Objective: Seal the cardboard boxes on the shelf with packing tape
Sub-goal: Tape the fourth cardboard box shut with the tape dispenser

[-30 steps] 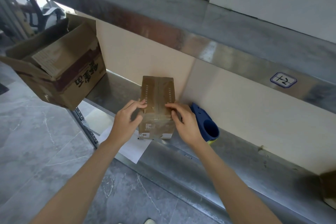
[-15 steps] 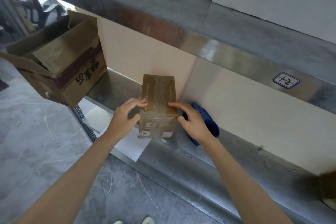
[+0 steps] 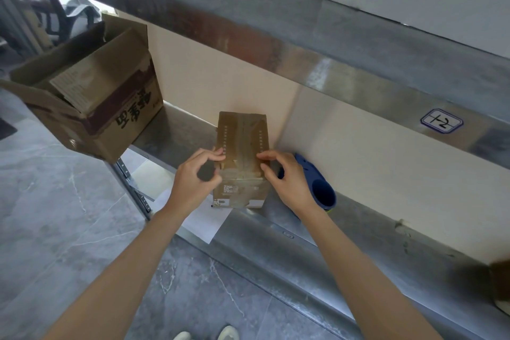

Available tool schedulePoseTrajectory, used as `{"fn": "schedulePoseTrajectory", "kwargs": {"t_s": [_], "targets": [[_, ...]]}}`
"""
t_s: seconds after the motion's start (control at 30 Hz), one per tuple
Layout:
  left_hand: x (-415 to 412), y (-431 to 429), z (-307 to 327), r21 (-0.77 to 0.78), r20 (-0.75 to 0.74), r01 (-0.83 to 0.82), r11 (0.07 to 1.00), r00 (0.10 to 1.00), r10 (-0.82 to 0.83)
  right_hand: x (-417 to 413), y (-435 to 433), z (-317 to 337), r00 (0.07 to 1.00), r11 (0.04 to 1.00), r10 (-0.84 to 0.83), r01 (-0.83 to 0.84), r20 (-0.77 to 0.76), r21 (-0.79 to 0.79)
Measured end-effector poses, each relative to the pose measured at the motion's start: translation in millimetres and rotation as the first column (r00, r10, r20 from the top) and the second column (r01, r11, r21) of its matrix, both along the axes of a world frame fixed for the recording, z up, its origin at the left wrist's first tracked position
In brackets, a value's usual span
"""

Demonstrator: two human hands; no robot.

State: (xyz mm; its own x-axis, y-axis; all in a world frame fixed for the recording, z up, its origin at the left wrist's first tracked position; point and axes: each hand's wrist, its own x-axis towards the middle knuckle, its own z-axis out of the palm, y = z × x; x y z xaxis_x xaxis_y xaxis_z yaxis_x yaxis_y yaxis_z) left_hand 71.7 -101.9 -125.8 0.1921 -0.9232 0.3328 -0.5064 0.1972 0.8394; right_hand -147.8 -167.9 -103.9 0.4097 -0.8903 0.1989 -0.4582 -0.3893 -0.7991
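While the small cardboard box (image 3: 242, 143) sits on the metal shelf (image 3: 276, 254), the left hand (image 3: 193, 183) and right hand (image 3: 288, 183) grip its near top edge with curled fingers.

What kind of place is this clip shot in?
Likely a storeroom or packing area: steel shelving with a hand-marked label, an open carton and small box, and what looks like a blue tape dispenser.

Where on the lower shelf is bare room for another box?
Free: steel shelf between blue tape dispenser and brown box at far right. Narrower: between large open cardboard box and small taped cardboard box. Crowded: where left hand and right hand touch it.
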Motion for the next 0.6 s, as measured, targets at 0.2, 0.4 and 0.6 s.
{"fn": "schedulePoseTrajectory", "kwargs": {"t_s": [0.2,0.4,0.6], "targets": [[-1,3,1,0.064,-0.081,0.046,0.997,0.996,-0.04,7,4,-3,0.997,0.999,0.007,-0.009,-0.077,-0.036],[-3,4,1,0.072,-0.083,0.032,0.997,0.996,-0.026,13,7,-10,0.993,0.986,-0.037,0.019,-0.109,-0.163],[1,4,1,0.064,0.017,0.032,0.997,0.999,-0.033,9,3,-8,0.981,0.976,-0.002,-0.042,-0.196,-0.215]]}}
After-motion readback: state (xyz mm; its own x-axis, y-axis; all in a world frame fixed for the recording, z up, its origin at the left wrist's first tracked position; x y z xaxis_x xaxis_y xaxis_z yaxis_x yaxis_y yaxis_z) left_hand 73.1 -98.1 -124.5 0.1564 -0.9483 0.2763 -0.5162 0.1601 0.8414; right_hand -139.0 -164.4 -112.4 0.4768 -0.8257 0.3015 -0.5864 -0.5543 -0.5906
